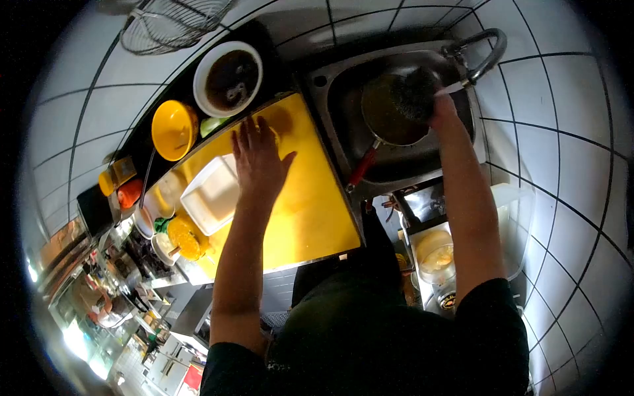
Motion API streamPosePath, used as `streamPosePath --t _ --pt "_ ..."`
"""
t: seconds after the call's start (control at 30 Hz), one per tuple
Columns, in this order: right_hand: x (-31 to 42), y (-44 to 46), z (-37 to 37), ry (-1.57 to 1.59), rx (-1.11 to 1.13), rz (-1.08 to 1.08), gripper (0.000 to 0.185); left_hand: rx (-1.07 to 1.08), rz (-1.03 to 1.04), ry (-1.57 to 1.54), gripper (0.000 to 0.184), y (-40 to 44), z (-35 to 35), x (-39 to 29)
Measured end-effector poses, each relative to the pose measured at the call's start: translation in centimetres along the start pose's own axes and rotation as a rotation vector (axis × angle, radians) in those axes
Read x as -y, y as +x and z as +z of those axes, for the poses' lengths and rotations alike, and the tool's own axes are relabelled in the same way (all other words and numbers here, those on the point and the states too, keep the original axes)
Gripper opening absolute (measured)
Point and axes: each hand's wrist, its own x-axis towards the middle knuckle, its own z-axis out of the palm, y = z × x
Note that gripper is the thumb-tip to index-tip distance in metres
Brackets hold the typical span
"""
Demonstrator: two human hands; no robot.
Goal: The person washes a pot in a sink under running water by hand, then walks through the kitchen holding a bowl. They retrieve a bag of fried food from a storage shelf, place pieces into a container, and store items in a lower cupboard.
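My left hand [257,158] lies with its fingers spread near the far edge of the yellow cutting board [307,198]. Just beside its wrist sits a white rectangular tray [210,195]. Over the metal sink [337,142], my right hand [444,112] is closed on a dark, rough-textured scouring pad [416,96]; its fingers are partly hidden. Beneath the pad, a round pan [386,122] with a red handle [361,168] rests in the sink and holds murky liquid. The tap [485,63] arches close to my right hand.
Behind the board stand a white bowl of dark liquid [231,79] and a yellow bowl [175,130]. A wire strainer [168,26] hangs at upper left. An orange-yellow round container [187,237] sits at the board's left; a clear bin [512,218] is below the sink.
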Motion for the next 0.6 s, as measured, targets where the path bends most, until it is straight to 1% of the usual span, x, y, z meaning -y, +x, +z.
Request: streamPosePath --t 0.03,0.07,0.1,0.13,0.17,0.2,0.23,0.27,0.3,0.37,0.4,0.43,0.47,0.5,0.53,0.6 --pt "-0.6 0.2 -0.2 -0.042 -0.183 0.008 0.066 -0.126 0.060 -0.127 0.081 -0.6 -0.1 -1.2" --pt "-1.0 0.1 -0.4 -0.083 -0.365 0.017 0.064 -0.276 0.168 -0.186 0.068 -1.6 1.0 -2.8" --pt "0.4 -0.6 0.7 -0.151 -0.363 0.005 0.064 -0.235 0.198 -0.340 0.058 -1.0 0.9 -6.7" --pt "0.6 -3.7 5.0 -0.209 -0.365 0.009 0.063 -0.035 0.158 -0.382 0.052 -2.1 2.2 -9.3" --pt "-0.8 -0.8 1.0 -0.410 -0.435 0.025 0.061 0.139 0.146 -0.506 0.049 -1.3 2.7 -11.8" --pt "-2.0 1.9 -2.9 -0.619 -0.507 0.057 0.059 0.378 0.136 -0.492 0.050 -0.6 4.1 -13.6" --pt "-3.3 4.6 -6.9 -0.814 -0.580 0.102 0.057 0.411 0.175 -0.378 0.048 -0.8 7.0 -15.0" --pt "-3.6 5.0 -6.2 -0.659 -0.664 0.150 0.053 0.443 0.217 -0.272 0.045 -1.2 10.6 -16.5" --pt "-4.5 5.6 -4.6 -0.497 -0.738 0.197 0.048 0.475 0.256 -0.160 0.043 -1.3 12.7 -17.2" --pt "-6.2 6.6 -1.2 -0.169 -0.877 0.289 0.040 0.532 0.106 -0.435 0.040 -0.4 13.1 -17.7" --pt "-6.1 6.6 0.6 -0.438 -0.832 0.411 0.041 0.561 0.027 -0.565 0.038 0.0 13.0 -17.6" --pt "-6.0 6.5 2.4 -0.706 -0.776 0.529 0.041 0.671 -0.044 -0.693 0.037 0.7 11.6 -17.2" --pt "-3.7 5.2 5.2 -1.405 -0.525 0.684 0.045 0.781 -0.117 -0.824 0.036 1.6 9.3 -16.8" --pt "-2.7 4.2 7.4 -2.078 -0.170 0.794 0.050 0.891 -0.196 -0.950 0.035 2.1 8.1 -16.5" --pt "-3.1 3.8 8.1 -2.069 -0.270 0.649 0.045 0.895 -0.212 -0.983 0.036 2.1 8.5 -16.2" --pt "-4.1 5.1 9.1 -2.165 -0.318 0.543 0.045 0.905 -0.242 -1.057 0.039 2.0 9.5 -16.1"
